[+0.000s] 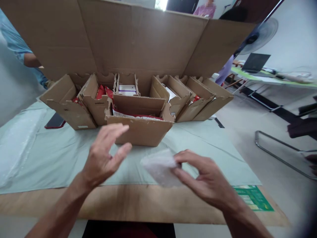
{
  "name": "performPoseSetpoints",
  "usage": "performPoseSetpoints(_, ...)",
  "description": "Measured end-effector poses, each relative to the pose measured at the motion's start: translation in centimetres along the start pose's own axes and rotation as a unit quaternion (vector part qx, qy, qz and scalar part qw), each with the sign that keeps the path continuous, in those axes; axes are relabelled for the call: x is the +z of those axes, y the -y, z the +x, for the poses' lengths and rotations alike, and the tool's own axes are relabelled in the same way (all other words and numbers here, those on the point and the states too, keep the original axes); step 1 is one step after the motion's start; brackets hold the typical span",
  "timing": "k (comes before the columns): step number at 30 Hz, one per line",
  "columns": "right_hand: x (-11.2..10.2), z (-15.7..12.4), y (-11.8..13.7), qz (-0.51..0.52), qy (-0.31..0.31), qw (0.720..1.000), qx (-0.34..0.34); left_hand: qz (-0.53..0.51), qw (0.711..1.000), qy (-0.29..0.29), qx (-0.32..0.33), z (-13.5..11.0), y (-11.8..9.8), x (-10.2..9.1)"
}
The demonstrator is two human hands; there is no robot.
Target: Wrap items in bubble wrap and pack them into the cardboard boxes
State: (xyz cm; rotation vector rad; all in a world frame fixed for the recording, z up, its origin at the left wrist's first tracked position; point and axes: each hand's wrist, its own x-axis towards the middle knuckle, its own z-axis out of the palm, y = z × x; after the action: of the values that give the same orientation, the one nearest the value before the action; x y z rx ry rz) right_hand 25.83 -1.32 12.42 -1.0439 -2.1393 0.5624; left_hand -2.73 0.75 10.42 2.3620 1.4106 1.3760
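Between the thumb and fingers of my right hand [203, 177] is a small translucent plastic bag [160, 167], blurred by motion, held above the front of the table. My left hand [105, 153] is raised to the left of it, thumb and fingers apart, with nothing in them. Just beyond both hands stands a small cardboard box [141, 130] with an open top. Red and white packets [137, 116] show inside that box. What the plastic bag contains, if anything, I cannot make out.
Behind stand several open cardboard bins [81, 114] before a tall cardboard panel [148, 43]. A phone [54, 121] and clear plastic sheeting [18, 142] lie left on the green cloth [198, 142]. A green printed sheet [255, 197] is at the right edge. Other people stand behind.
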Motion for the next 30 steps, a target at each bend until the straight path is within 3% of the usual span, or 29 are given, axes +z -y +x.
performPoseSetpoints(2,-2.1,1.6,0.1,-0.048,-0.116,0.992,-0.009,0.079,0.996,-0.018,0.035,3.7,1.5,-0.3)
performPoseSetpoints(4,-3.8,3.9,0.0,-0.108,-0.223,0.969,-0.024,0.145,0.987,0.033,0.059,6.4,2.8,0.0)
performPoseSetpoints(5,-4.4,5.3,0.0,-0.134,-0.258,0.956,-0.042,0.170,0.981,0.070,0.064,7.3,3.3,0.2)
performPoseSetpoints(7,-5.1,8.5,-0.2,-0.177,-0.272,0.942,-0.088,0.198,0.969,0.131,0.064,8.1,3.8,0.8)
performPoseSetpoints(11,-4.2,14.7,-1.2,-0.275,-0.134,0.937,-0.166,0.206,0.964,0.144,0.081,7.5,3.7,1.1)
performPoseSetpoints(16,-0.3,19.6,-2.4,-0.397,0.092,0.892,-0.198,0.207,0.965,0.122,0.108,6.9,3.4,0.9)
performPoseSetpoints(24,4.2,23.3,-2.4,-0.400,0.334,0.841,-0.144,0.190,0.968,0.109,0.122,6.9,3.3,1.0)
performPoseSetpoints(30,4.5,24.3,-3.0,-0.339,0.422,0.839,-0.058,0.197,0.967,0.103,0.123,7.4,3.7,1.2)
